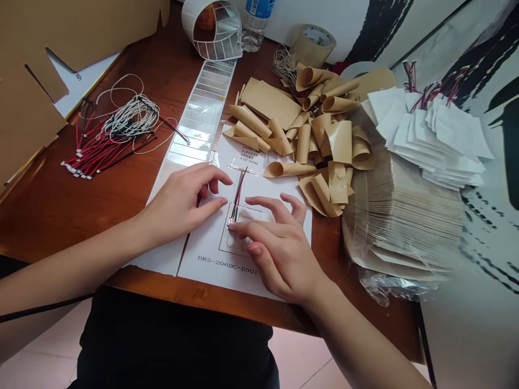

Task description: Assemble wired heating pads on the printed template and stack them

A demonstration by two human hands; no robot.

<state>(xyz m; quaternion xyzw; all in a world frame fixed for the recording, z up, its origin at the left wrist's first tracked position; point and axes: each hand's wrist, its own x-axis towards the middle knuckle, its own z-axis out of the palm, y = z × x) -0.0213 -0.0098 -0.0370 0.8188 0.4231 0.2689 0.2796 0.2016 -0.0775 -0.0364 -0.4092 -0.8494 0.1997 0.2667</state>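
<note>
Head view: my right hand [279, 248] narrows, fingertips pinning the red-and-black lead [238, 195] to the printed template sheet [203, 254] for alignment; my left hand [182, 202], open and beside the lead, steadies the sheet.

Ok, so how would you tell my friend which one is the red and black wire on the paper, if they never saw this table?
Start at the brown wooden table and find the white printed sheet near its front edge. On it lies a thin red and black wire, its lower end under the fingertips of the right hand. It is the only wire on the sheet, while the others sit in a tangled bundle to the left.
</note>
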